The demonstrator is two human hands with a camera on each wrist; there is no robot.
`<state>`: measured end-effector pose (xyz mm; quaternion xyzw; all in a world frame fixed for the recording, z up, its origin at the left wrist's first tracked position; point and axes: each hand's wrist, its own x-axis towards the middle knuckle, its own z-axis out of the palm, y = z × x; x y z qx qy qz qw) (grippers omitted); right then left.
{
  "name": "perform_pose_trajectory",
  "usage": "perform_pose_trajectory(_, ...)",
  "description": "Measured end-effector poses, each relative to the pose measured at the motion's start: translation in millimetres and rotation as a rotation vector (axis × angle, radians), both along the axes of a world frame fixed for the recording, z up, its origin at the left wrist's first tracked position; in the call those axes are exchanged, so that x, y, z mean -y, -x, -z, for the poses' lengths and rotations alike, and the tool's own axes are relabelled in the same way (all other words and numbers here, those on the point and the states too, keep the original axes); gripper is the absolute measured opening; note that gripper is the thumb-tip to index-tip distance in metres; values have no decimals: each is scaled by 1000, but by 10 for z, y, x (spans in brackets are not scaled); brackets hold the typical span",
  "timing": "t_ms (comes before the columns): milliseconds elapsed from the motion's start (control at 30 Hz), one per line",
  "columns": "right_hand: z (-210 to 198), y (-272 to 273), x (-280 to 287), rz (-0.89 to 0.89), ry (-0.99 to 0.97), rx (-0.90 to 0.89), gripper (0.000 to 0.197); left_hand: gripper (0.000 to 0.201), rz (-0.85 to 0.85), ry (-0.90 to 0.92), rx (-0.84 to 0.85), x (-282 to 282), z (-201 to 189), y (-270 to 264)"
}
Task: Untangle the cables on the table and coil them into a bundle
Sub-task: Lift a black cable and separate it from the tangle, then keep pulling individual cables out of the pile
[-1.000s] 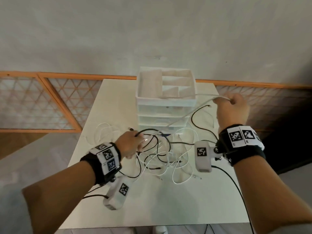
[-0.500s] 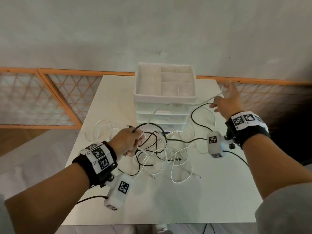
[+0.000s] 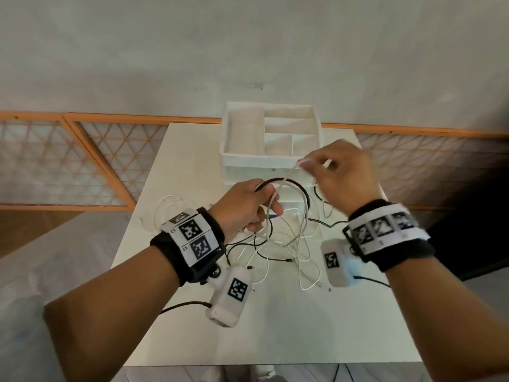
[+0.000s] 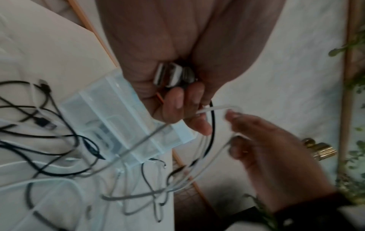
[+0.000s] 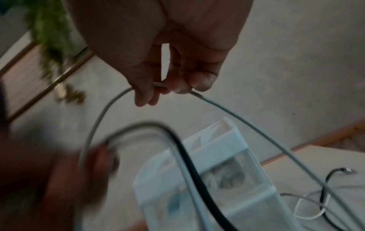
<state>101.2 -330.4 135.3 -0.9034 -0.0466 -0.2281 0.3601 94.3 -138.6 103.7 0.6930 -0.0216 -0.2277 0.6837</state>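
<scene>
- Head view: the left hand [image 3: 245,208] is raised over the white table [image 3: 275,326], fingers curled round a bunch of cables, with a black cable [image 3: 289,183] and white ones arching out of the fist.
- The right hand [image 3: 338,172] is up beside it, thumb and fingertips pinching a white cable [image 3: 289,175] that runs down in a short span to the left fist.
- The right wrist view shows that pinch plainly: the white cable [image 5: 227,109] bends over between thumb and fingers [image 5: 199,81] and drops away on both sides, the black loop crossing blurred below it.
- In the left wrist view, several plug ends [image 4: 171,75] are tucked into the left palm, fingers closed over them.
- The remaining tangle [image 3: 286,249], black and white strands crossing one another, lies on the table below and between the two hands; a few strands lift from it toward the left fist.
- One loose white loop [image 3: 165,208] lies on the table to the left, apart from the heap.
- A white drawer organizer [image 3: 271,139] with an open divided top stands at the far side of the table, just behind the hands.
</scene>
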Motion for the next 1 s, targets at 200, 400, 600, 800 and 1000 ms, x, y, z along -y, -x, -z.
perform_pose_trajectory(200, -282, -86, 297, 264, -230, 104, 9, 24, 46, -194, 28, -183, 476, 136)
perform_pose_trajectory(400, 48, -34, 170, 284, -470, -10, 9, 24, 49, -321, 22, -345, 636, 132)
perform_pose_trajectory(600, 461, 179, -28, 110, 44, -365, 42, 29, -83, -182, 54, -320, 468, 56)
perform_pose_trajectory(800, 1107, 257, -197, 6, 251, -648, 29, 29, -94, -48, 40, -302, 224, 4)
perform_pose_trajectory(1000, 899, 144, 107, 66, 180, -591, 83, 31, -62, -287, -30, -462, 343, 28)
